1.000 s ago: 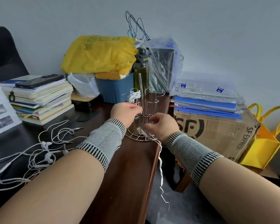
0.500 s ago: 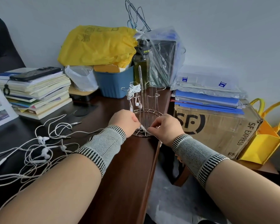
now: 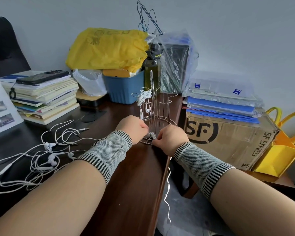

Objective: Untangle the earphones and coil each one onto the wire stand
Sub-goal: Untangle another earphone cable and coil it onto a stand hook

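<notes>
A wire stand (image 3: 162,106) rises from a round base at the dark wooden table's right edge. One white earphone (image 3: 143,97) is coiled on its upper left hook, its buds hanging below. My left hand (image 3: 132,127) and my right hand (image 3: 169,137) meet at the stand's base, both pinching a white earphone (image 3: 152,135) there. Its cable (image 3: 168,198) dangles off the table edge below my right wrist. A tangle of white earphones (image 3: 46,155) lies on the table to the left.
A stack of books with a phone (image 3: 41,92) stands at the left. Behind the stand are a blue bin (image 3: 124,89), a yellow bag (image 3: 107,48) and a dark bottle (image 3: 152,68). A cardboard box (image 3: 228,138) with folders sits right of the table.
Both hands dropped from mid-height on the stand to its base and came closer together around the earphone. The hanging cable stays over the table edge.
</notes>
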`<state>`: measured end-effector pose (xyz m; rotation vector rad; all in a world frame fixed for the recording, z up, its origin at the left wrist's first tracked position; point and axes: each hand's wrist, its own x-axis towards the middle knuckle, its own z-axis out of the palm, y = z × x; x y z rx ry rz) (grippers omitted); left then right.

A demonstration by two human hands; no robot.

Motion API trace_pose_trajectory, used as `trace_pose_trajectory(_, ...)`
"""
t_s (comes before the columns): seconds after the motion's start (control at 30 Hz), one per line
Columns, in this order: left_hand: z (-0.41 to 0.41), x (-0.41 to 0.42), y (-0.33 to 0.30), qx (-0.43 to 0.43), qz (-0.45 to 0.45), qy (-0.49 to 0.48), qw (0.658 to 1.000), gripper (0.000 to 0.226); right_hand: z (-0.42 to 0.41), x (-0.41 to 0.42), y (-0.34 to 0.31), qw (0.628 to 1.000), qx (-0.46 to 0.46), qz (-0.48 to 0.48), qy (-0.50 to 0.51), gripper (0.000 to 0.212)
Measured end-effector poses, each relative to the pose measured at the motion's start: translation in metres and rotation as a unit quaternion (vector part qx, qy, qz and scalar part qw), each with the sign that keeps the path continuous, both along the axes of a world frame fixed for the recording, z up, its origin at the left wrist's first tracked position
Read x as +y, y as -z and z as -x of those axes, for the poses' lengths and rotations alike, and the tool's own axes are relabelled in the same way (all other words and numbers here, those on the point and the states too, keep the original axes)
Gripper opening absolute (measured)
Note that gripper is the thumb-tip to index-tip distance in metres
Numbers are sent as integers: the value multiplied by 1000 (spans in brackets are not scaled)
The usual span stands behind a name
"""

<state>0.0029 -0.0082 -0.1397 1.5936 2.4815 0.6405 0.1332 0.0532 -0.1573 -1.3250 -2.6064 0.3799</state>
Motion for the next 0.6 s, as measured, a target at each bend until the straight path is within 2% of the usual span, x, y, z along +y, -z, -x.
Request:
trace_pose_trajectory(0.13, -1, -3, 5, 54, 92, 31, 994, 24, 6, 7, 3, 998, 22, 44, 42, 32)
trace_pose_trajectory(0.37, -4, -8, -1, 101, 143, 74, 982, 22, -1, 3, -4, 997, 47, 38, 48, 28)
trace_pose_trajectory(0.47, -12, -11, -6, 115, 147, 93, 978, 26, -6, -4, -13, 997, 67, 11, 41, 25)
trace_pose_trajectory(0.6, -28, -14, 0, 84, 110, 95, 986, 24, -17, -12, -24, 987, 144, -49, 50, 17)
